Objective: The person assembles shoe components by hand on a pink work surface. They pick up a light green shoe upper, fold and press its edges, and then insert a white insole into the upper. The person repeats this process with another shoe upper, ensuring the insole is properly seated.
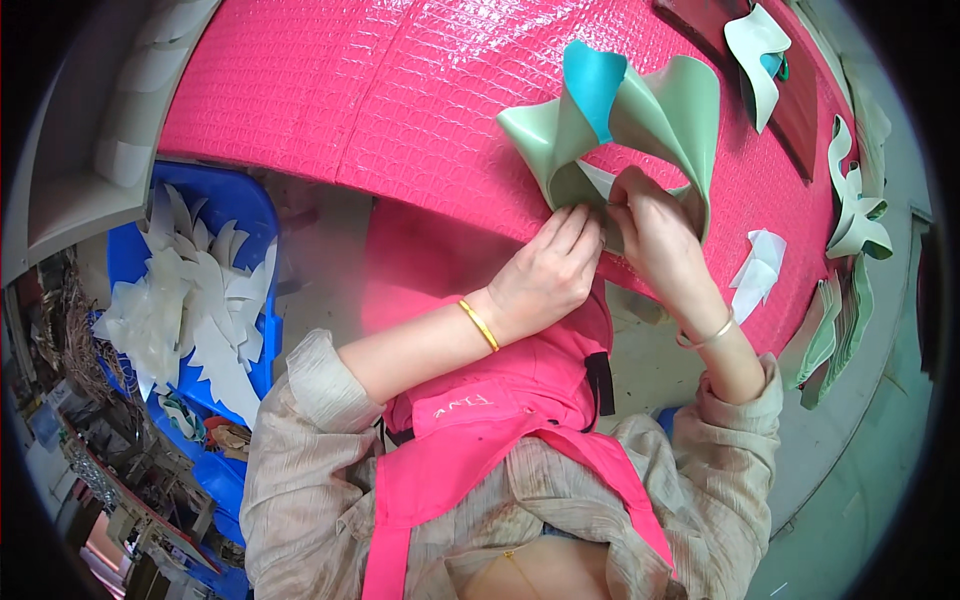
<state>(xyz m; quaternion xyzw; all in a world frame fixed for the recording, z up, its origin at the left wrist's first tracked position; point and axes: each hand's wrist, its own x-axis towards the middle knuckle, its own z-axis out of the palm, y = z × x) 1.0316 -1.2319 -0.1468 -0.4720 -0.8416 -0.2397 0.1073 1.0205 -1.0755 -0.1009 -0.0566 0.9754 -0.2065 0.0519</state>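
A curled, pale green leather-like piece [665,110] with a turquoise inner part [595,85] stands at the near edge of the pink-covered table. At its lower edge my left hand [548,265] is closed, fingers pressed together on the material. Close beside it, my right hand [655,235] is bent at the wrist and pinches the same edge. A white strip [600,180] shows inside the loop of the piece, behind the right fingers. The fingertips are partly hidden, so the exact grip cannot be made out.
A white cut scrap [760,270] lies right of my right hand. Farther right are more pale green pieces [858,200], a dark red board [790,110] and a folded green stack [838,330]. To the left, a blue bin [262,215] holds jagged white scraps [200,290].
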